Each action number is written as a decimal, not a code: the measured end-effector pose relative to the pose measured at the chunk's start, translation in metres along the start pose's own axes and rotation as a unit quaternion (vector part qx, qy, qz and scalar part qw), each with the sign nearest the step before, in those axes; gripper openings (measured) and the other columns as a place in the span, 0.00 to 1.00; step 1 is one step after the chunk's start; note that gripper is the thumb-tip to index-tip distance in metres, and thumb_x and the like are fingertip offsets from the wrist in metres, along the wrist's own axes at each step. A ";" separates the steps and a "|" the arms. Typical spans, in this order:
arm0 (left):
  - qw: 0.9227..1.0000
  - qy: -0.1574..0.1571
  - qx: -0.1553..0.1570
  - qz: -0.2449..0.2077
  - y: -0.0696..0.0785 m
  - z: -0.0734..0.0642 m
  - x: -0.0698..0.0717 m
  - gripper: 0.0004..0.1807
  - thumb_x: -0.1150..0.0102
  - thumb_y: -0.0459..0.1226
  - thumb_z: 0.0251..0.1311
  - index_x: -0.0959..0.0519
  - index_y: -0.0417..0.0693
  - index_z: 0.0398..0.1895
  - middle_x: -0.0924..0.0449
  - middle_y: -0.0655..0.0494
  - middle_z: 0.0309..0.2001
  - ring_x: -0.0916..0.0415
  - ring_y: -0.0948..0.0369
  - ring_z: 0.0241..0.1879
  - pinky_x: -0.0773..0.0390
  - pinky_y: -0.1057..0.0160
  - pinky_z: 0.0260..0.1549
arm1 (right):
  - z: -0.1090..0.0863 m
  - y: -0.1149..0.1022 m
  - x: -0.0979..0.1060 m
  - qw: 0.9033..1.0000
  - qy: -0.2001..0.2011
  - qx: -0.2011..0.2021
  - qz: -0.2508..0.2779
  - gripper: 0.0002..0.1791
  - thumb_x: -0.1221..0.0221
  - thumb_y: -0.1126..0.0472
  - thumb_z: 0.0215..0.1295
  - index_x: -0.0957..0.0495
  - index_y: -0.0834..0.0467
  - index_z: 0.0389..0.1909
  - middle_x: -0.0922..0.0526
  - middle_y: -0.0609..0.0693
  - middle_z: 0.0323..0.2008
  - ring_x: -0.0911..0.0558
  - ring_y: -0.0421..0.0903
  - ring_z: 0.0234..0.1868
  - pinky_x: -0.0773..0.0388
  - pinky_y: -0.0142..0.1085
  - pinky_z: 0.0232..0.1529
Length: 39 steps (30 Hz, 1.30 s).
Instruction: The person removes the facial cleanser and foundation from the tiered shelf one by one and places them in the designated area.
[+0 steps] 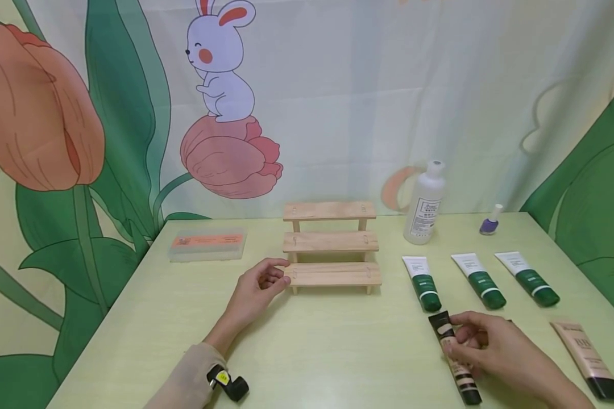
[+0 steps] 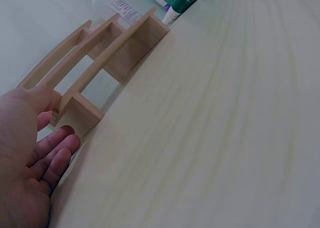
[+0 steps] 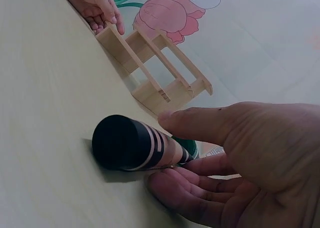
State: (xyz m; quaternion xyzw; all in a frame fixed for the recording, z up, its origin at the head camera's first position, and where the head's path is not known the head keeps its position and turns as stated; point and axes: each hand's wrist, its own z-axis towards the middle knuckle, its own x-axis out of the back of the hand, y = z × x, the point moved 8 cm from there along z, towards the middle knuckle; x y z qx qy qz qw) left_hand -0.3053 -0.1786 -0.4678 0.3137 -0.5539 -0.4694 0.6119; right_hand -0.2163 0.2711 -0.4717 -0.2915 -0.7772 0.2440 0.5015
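Observation:
In the head view my left hand (image 1: 256,289) holds the left end of a three-step wooden display stand (image 1: 332,274). Thumb and forefinger meet the lowest step in the left wrist view, the other fingers loosely bent below it. My right hand (image 1: 501,352) grips a slim beige-and-black cosmetic tube (image 1: 460,372) between thumb and fingers. Its round black cap (image 3: 116,143) faces the right wrist camera, low over the table. Just beyond this tube's far end lies a green-and-white tube (image 1: 423,284). A small dark edge peeks out behind the right hand, mostly hidden.
Two more green-and-white tubes, one in the middle (image 1: 480,281) and one farther right (image 1: 528,279), lie at the right. Behind them stand a white bottle (image 1: 424,207) and purple nail polish (image 1: 490,221). A BB cream tube (image 1: 588,363) lies front right, a clear flat case (image 1: 208,245) back left.

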 end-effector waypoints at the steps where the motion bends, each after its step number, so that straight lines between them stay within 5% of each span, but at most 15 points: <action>1: 1.000 0.000 0.001 0.001 -0.001 0.000 0.000 0.18 0.27 0.42 0.76 0.13 0.55 0.65 0.12 0.51 0.48 0.17 0.56 0.44 0.19 0.66 0.45 | 0.000 0.000 0.001 1.000 0.004 0.000 -0.004 0.45 0.22 0.47 0.69 0.27 0.70 0.75 0.15 0.51 0.45 0.18 0.46 0.39 0.14 0.40 0.35; 9: 1.000 -0.001 0.000 0.003 -0.001 0.000 -0.001 0.18 0.27 0.41 0.76 0.13 0.55 0.65 0.12 0.51 0.48 0.17 0.56 0.44 0.19 0.67 0.44 | -0.006 -0.002 0.009 0.999 0.031 0.015 -0.011 0.47 0.20 0.42 0.65 0.25 0.65 0.76 0.15 0.52 0.50 0.18 0.47 0.37 0.14 0.40 0.31; 19: 1.000 -0.003 0.000 0.004 -0.001 0.001 -0.002 0.18 0.27 0.41 0.76 0.14 0.56 0.65 0.12 0.51 0.48 0.17 0.56 0.44 0.19 0.67 0.44 | -0.015 -0.011 0.020 0.995 0.065 0.074 -0.006 0.40 0.21 0.52 0.69 0.25 0.62 0.76 0.14 0.55 0.55 0.18 0.48 0.39 0.14 0.39 0.29; 26: 1.000 -0.002 0.002 0.005 -0.003 0.001 -0.001 0.17 0.27 0.41 0.76 0.13 0.57 0.65 0.12 0.51 0.48 0.17 0.55 0.44 0.19 0.67 0.44 | -0.017 -0.022 0.021 0.990 0.088 0.106 -0.008 0.40 0.22 0.49 0.69 0.25 0.60 0.76 0.16 0.58 0.60 0.15 0.47 0.42 0.13 0.39 0.30; 39: 1.000 -0.002 0.005 -0.001 -0.008 -0.002 0.000 0.17 0.26 0.42 0.75 0.13 0.57 0.64 0.12 0.51 0.47 0.17 0.55 0.44 0.19 0.67 0.44 | -0.012 -0.075 0.038 0.959 0.177 0.215 -0.056 0.35 0.22 0.49 0.70 0.23 0.53 0.73 0.15 0.57 0.64 0.12 0.45 0.46 0.15 0.35 0.32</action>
